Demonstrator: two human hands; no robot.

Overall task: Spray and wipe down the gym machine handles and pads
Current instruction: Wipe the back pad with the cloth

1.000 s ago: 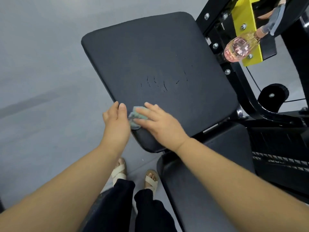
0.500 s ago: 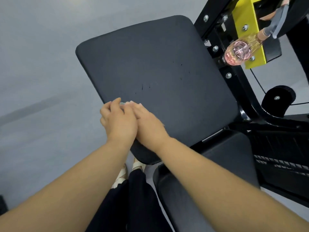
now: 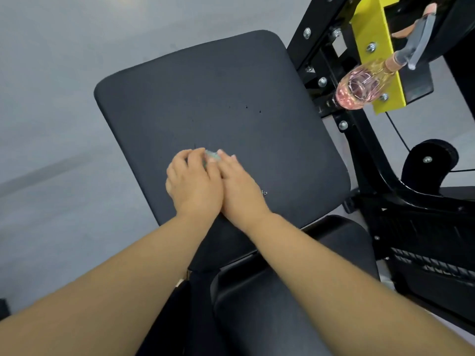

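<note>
A large black back pad [image 3: 218, 98] tilts across the middle of the view, with a few small wet specks on it. Both hands lie side by side on its lower middle. My left hand [image 3: 192, 183] curls its fingers over a small green cloth [image 3: 212, 156], which is mostly hidden. Beside it, my right hand [image 3: 240, 187] presses straight fingers onto the same cloth. A clear spray bottle [image 3: 357, 89] of pink liquid hangs by its grey trigger from the machine frame at the upper right.
A black seat pad [image 3: 282, 291] sits below the back pad. The black frame with its yellow plate [image 3: 372, 34] and bolts rises at the right, next to a black roller [image 3: 431, 160] and a cable. Grey floor [image 3: 51, 124] lies to the left.
Both hands came together over the cloth and slid up from the pad's lower edge toward its middle. The wet streaks on the pad have shrunk to a few specks.
</note>
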